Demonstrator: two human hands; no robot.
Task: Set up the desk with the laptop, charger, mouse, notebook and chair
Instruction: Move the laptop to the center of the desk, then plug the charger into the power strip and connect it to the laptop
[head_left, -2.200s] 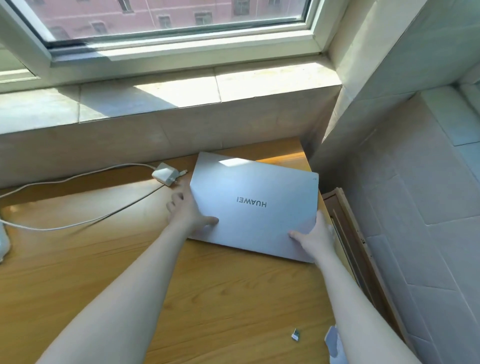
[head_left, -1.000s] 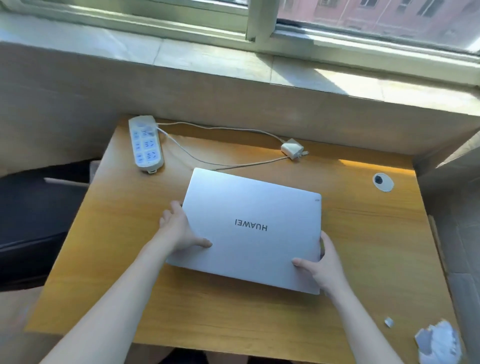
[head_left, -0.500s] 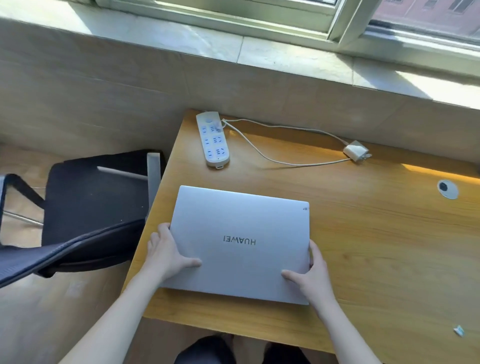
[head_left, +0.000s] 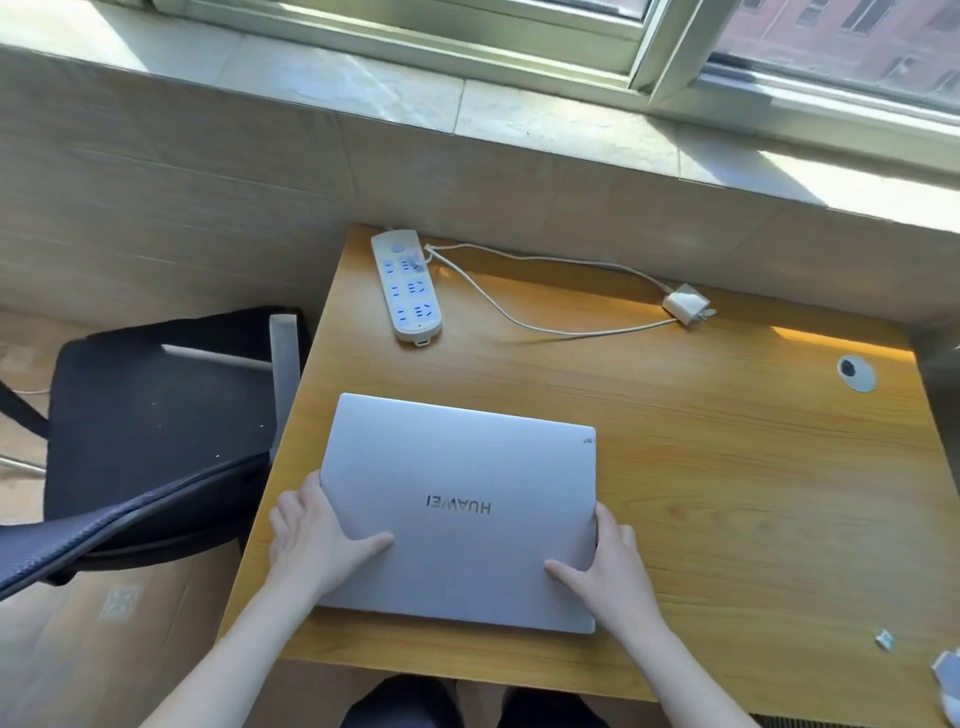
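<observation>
A closed silver laptop (head_left: 457, 483) lies flat on the wooden desk (head_left: 727, 493), near its front left corner. My left hand (head_left: 317, 540) grips its left front edge, thumb on the lid. At the right front corner my right hand (head_left: 608, 571) holds the laptop the same way. The white charger (head_left: 685, 305) lies at the back of the desk, its cable (head_left: 519, 317) running to a white power strip (head_left: 408, 286). A black chair (head_left: 145, 431) stands left of the desk. No mouse or notebook is in view.
The tiled wall and window sill (head_left: 467, 104) rise right behind the desk. A round cable hole (head_left: 856, 372) sits at the desk's back right. Small scraps (head_left: 883, 639) and crumpled paper (head_left: 948, 680) lie at the front right corner. A cardboard box (head_left: 104, 613) is on the floor.
Both hands have slid the closed laptop from the back right of the desk toward the front left. My view has swung left, bringing the power strip and chair into sight.
</observation>
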